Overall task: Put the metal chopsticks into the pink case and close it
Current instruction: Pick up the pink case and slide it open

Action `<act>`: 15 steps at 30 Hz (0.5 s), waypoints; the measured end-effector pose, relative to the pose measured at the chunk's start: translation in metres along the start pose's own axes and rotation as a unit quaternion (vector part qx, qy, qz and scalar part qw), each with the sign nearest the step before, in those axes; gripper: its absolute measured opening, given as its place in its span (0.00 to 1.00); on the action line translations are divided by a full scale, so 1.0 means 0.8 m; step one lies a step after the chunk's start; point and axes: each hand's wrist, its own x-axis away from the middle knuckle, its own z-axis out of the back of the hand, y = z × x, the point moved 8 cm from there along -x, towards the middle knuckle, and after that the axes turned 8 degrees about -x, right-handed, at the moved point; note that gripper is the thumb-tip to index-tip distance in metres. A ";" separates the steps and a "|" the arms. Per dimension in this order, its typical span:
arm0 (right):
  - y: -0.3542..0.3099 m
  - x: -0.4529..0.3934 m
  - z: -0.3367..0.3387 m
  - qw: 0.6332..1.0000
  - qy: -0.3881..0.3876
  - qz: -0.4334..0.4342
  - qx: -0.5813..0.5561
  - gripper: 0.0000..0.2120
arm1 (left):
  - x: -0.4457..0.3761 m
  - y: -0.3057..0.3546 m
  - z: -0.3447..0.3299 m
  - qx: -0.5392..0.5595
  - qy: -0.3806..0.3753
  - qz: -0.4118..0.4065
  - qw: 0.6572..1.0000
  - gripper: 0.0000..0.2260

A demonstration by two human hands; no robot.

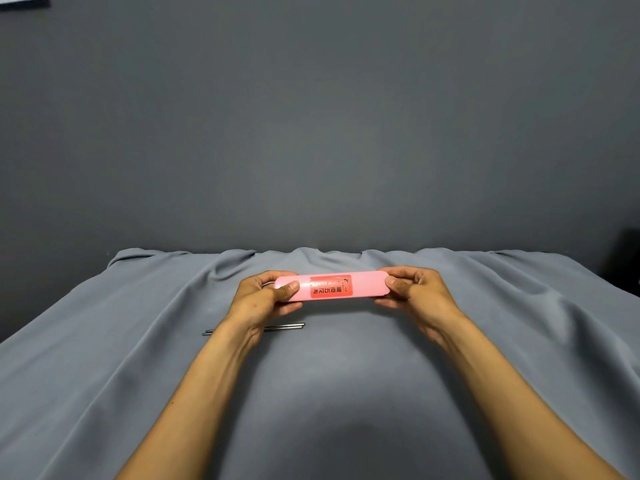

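Note:
The pink case point(363, 285), long with rounded ends and a red label on its lid, is held level above the cloth between both hands. My left hand point(265, 299) grips its left end, thumb on top. My right hand point(417, 292) grips its right end the same way. The lid looks shut. The metal chopsticks point(287, 327) lie side by side on the cloth just below my left hand, and my left wrist hides their middle.
A grey wrinkled cloth point(346, 368) covers the table, with folds along its far edge. A plain grey wall rises behind. A dark object point(627, 258) stands at the far right edge.

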 end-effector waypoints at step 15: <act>-0.003 -0.001 0.004 1.000 0.005 0.003 -0.015 0.08 | -0.006 -0.007 0.007 0.008 -0.006 0.000 1.000 0.07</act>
